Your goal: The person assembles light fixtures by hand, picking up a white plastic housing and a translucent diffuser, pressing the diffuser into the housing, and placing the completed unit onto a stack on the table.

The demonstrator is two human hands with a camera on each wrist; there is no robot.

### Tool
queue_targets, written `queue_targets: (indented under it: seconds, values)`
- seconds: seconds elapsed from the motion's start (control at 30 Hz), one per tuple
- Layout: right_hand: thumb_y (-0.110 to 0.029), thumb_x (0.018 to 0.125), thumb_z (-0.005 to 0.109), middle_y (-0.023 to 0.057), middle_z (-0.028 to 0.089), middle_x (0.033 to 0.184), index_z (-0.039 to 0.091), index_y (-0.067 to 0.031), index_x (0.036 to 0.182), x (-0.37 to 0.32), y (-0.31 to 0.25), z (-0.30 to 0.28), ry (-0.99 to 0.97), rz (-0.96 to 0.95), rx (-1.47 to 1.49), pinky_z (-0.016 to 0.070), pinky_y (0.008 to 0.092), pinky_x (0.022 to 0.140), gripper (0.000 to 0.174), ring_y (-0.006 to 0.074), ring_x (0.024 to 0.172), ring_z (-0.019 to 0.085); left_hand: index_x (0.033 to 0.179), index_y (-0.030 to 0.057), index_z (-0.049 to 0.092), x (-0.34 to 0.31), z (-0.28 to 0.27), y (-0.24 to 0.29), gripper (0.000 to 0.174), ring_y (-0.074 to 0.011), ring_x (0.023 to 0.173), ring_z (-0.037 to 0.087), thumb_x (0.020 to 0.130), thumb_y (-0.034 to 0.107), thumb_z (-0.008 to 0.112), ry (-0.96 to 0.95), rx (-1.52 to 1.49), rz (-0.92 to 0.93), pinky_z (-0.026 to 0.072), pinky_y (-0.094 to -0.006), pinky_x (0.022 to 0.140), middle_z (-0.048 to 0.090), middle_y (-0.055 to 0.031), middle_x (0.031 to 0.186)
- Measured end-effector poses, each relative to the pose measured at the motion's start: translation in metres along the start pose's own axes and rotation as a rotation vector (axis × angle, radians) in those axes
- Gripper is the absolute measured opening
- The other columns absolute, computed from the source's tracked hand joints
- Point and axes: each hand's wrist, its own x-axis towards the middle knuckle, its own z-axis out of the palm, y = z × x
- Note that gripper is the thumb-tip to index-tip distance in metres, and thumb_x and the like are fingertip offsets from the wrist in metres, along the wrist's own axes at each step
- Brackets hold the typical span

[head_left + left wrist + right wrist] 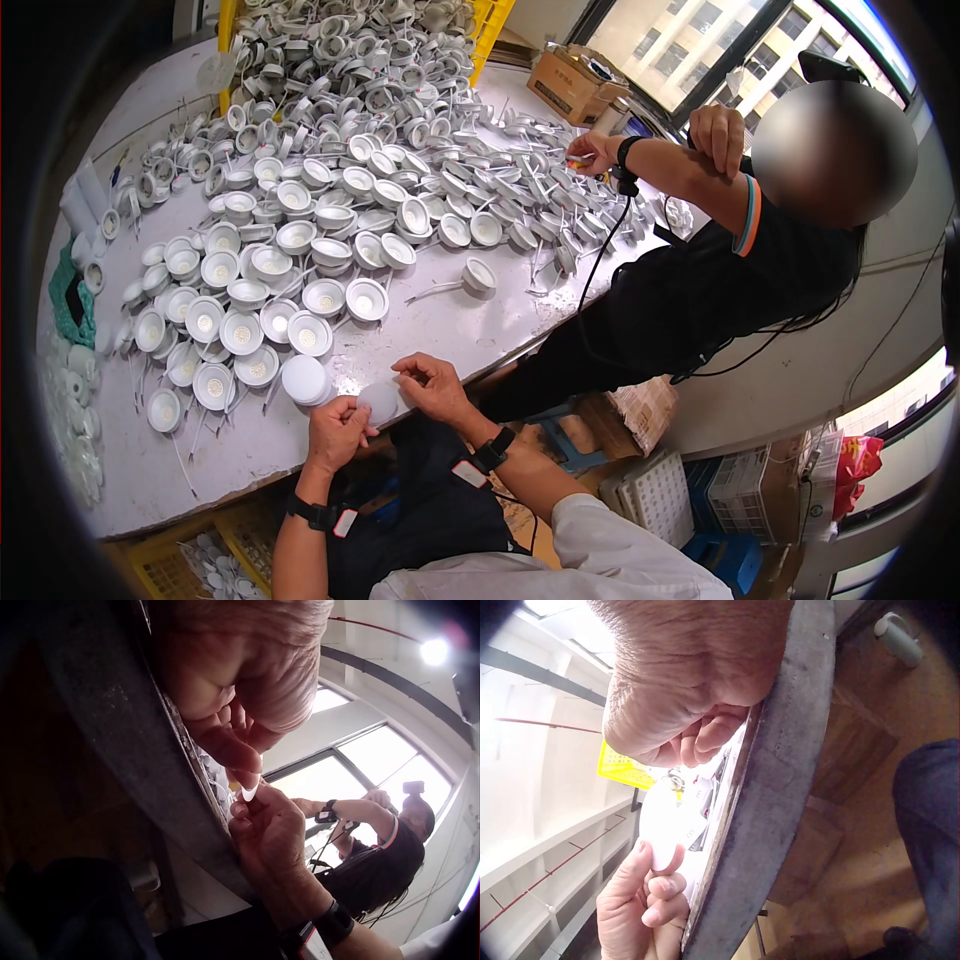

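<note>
My left hand [340,432] pinches a thin white translucent disc [378,402] at the table's front edge. The right wrist view shows the left thumb and fingers [641,907] on the lower rim of the disc [660,825], which stands on edge. Beside it is my right hand [435,388], its fingers loosely bent; in the right wrist view these fingers [705,739] are just above the disc, apparently apart from it. In the left wrist view both hands meet around the disc [250,792]. A stack of white round discs [304,380] lies left of my hands, beside rows of white lamp housings [241,331].
A large heap of lamp housings [360,75] spills from a yellow crate [490,30]. One housing [479,275] lies apart. Another person [720,270] stands at the table's right side. A cardboard box [570,88] is at the back, and a yellow crate [165,570] sits below the front edge.
</note>
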Motion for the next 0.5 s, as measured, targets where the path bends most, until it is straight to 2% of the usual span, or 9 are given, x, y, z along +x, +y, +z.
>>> queue_targets:
  seconds: [0.5]
  values:
    - [-0.007, 0.078, 0.060, -0.0011, 0.057, 0.073, 0.060, -0.0002, 0.094, -0.0010, -0.0016, -0.0008, -0.019, 0.011, 0.002, 0.0407, 0.0186, 0.059, 0.017, 0.0035, 0.064, 0.047, 0.087, -0.0054, 0.059, 0.0001, -0.0002, -0.0010, 0.015, -0.0081, 0.050, 0.056, 0.086, 0.009, 0.055, -0.002, 0.020, 0.010, 0.0422, -0.0189, 0.041, 0.062, -0.0080, 0.064]
